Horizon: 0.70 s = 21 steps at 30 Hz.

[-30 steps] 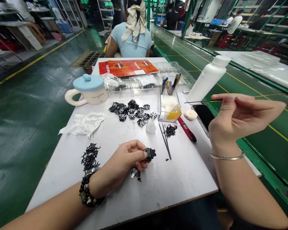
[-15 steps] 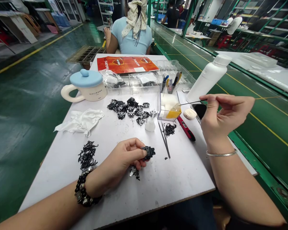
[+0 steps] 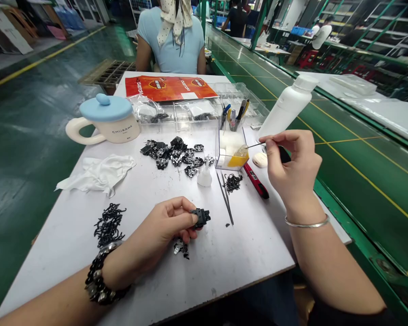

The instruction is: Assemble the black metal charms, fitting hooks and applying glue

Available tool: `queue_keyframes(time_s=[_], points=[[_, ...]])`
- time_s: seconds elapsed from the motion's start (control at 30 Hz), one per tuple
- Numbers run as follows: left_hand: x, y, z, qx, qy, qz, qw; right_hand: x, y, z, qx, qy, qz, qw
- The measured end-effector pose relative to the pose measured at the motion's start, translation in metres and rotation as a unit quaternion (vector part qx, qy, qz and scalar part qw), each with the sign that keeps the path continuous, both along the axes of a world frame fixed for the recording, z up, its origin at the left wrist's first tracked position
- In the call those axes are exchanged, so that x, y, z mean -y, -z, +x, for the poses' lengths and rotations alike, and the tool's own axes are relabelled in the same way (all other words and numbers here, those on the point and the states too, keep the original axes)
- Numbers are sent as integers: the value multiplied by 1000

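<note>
My left hand point(image 3: 166, 224) pinches a small black plastic part point(image 3: 201, 218) above the white table point(image 3: 245, 253). Just below those fingers lies a silver-and-black metal piece point(image 3: 181, 247). On the right, my right hand point(image 3: 290, 165) is closed on a thin dark rod point(image 3: 256, 145). The rod's far end reaches into a small clear container point(image 3: 241, 151) with yellowish contents, tilted inside a clear plastic box point(image 3: 229, 149). A pair of tweezers point(image 3: 226, 199) rests on the table beside a pile of small black hooked pieces point(image 3: 233, 182).
Several black-and-silver parts point(image 3: 177, 154) lie mid-table near a small translucent bottle point(image 3: 204, 176). At left are a lidded mug point(image 3: 112, 124), a white cloth point(image 3: 97, 172) and more black hooked pieces point(image 3: 109, 226). A red cutter point(image 3: 256, 181) and a white bottle point(image 3: 287, 106) stand right. A person point(image 3: 172, 38) sits ahead.
The whole view has shifted, so the table appears further left. My right hand has come closer to the clear box, with the rod's end still in the small container. The left hand keeps its pinch.
</note>
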<state>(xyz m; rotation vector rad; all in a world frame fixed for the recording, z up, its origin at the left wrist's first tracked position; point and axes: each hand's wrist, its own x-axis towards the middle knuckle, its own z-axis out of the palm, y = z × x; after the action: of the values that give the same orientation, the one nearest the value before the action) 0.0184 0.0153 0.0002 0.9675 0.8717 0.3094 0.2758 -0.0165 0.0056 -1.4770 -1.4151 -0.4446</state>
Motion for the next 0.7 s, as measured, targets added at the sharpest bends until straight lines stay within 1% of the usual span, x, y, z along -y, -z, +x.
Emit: queue_keyframes(time_s=[0.13, 0.2, 0.27, 0.33, 0.4, 0.5, 0.7], points=[[-1, 0, 0, -1, -2, -1, 1000, 10, -13, -8, 63, 47, -70, 994], [-1, 0, 0, -3, 0, -2, 1000, 14, -19, -10, 70, 42, -89, 993], [-2, 0, 0, -4, 2, -2, 1000, 17, -23, -11, 42, 9, -82, 996], [-2, 1, -1, -5, 5, -4, 1000, 18, -25, -10, 1, -22, -59, 998], [-2, 2, -1, -3, 3, -8, 1000, 18, -25, -9, -28, -38, -39, 998], [-2, 2, 0, -6, 5, -11, 1000, 18, -24, -8, -44, -39, -36, 998], [-1, -2, 0, -7, 11, -8, 1000, 18, -22, -6, -8, -28, -58, 998]])
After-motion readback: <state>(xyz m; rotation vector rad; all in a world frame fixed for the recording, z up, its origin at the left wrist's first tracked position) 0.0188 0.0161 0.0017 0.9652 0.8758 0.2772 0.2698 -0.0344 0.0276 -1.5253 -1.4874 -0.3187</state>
